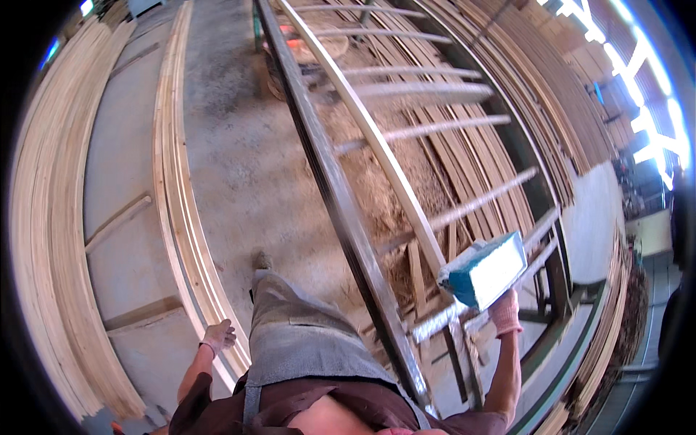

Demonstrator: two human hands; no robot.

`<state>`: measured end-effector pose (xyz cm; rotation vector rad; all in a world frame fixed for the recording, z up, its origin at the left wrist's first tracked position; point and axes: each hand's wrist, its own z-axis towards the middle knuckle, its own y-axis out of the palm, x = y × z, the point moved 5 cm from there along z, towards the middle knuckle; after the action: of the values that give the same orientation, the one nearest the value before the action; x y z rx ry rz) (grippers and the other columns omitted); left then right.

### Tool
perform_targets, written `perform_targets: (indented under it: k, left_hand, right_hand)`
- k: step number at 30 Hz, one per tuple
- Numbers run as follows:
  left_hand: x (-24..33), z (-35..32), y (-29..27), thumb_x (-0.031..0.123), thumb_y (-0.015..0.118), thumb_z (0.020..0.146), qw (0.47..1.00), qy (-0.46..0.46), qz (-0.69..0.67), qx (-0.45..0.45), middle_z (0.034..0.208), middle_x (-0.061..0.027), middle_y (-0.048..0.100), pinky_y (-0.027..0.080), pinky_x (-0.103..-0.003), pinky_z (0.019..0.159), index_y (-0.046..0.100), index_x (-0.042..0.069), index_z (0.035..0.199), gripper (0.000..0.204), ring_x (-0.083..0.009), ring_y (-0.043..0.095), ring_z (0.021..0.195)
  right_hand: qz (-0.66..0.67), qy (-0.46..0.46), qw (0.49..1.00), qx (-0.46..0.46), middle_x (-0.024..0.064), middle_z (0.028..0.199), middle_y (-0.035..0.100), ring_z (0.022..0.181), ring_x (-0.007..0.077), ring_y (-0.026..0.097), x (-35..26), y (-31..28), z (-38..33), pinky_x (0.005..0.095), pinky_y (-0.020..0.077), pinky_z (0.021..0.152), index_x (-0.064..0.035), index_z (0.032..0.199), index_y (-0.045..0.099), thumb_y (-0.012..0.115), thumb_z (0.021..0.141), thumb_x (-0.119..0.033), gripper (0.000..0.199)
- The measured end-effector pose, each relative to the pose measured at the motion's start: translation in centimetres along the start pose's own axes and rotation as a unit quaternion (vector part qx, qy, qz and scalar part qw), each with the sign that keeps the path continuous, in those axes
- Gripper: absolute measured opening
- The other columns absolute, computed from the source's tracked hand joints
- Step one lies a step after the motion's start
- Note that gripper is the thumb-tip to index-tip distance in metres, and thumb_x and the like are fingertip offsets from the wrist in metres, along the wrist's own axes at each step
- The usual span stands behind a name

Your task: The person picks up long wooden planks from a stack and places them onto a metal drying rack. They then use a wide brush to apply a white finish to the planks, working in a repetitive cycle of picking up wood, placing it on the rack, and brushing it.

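The right hand, gloved, holds a teal-edged rectangular block in a closed grip, raised above the metal roller frame. The left hand hangs loosely curled and empty, just beside the stacked wooden planks on the concrete floor.

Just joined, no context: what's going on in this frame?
A person in a grey apron stands beside a long metal roller rack in a timber shed. The gloved right hand holds up a teal block with a white face over the rack, next to a long wooden strip lying on it. The left hand hangs open and empty near stacked boards on the concrete floor.
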<state>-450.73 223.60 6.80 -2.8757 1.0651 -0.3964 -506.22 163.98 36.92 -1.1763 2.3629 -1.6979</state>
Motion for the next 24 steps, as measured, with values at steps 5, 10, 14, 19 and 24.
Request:
perform_targets:
  k: [5,10,14,19,24]
  left_hand:
    - [3.7,3.0,-2.8,0.048,0.060,0.093,0.999,0.013,0.044,-0.011,0.093,-0.0209,0.072,0.057,-0.041,0.066,0.066,-0.009,0.112,0.061,-0.0302,0.070,0.073]
    - [13.6,7.5,-6.4,0.046,0.063,0.092,0.999,-0.006,-0.023,-0.022,0.088,-0.0182,0.071,0.055,-0.039,0.062,0.067,-0.009,0.110,0.058,-0.0278,0.068,0.068]
    - [32.2,8.6,-9.5,0.041,0.063,0.091,0.997,0.052,-0.043,-0.047,0.081,-0.0147,0.068,0.049,-0.035,0.055,0.068,-0.008,0.107,0.051,-0.0231,0.062,0.059]
    - [53.1,13.5,-16.3,0.048,0.058,0.097,0.990,0.131,-0.051,-0.003,0.104,-0.0227,0.071,0.056,-0.039,0.068,0.063,-0.009,0.125,0.064,-0.0296,0.067,0.078]
    - [68.9,20.8,-23.0,0.047,0.058,0.096,0.990,0.120,-0.079,-0.010,0.092,-0.0182,0.069,0.053,-0.039,0.059,0.066,-0.003,0.109,0.052,-0.0285,0.066,0.070]
  right_hand:
    - [-0.137,-0.101,0.972,0.160,0.0063,0.131,0.072,0.124,0.0211,0.065,-6.8,-7.8,10.1,0.0365,0.0509,0.103,-0.0126,0.129,0.070,0.055,0.099,-0.025,0.036]
    - [0.236,0.023,0.963,0.126,0.0118,0.116,0.075,0.112,0.0257,0.070,-14.5,-20.5,22.5,0.0398,0.0527,0.096,-0.0052,0.122,0.072,0.061,0.097,-0.022,0.032]
    - [0.462,0.084,0.867,0.167,0.0161,0.085,0.077,0.081,0.0279,0.076,-20.1,-30.3,30.8,0.0423,0.0549,0.072,0.0008,0.100,0.077,0.078,0.088,-0.031,0.034]
    - [0.469,0.012,0.864,0.183,0.0175,0.090,0.077,0.082,0.0236,0.074,-28.7,-42.5,43.9,0.0408,0.0541,0.072,0.0017,0.109,0.075,0.078,0.089,-0.029,0.036]
    - [0.532,0.046,0.841,0.085,0.0164,0.091,0.078,0.083,0.0262,0.074,-39.5,-57.2,58.7,0.0403,0.0551,0.075,0.0005,0.110,0.075,0.079,0.087,-0.028,0.037]
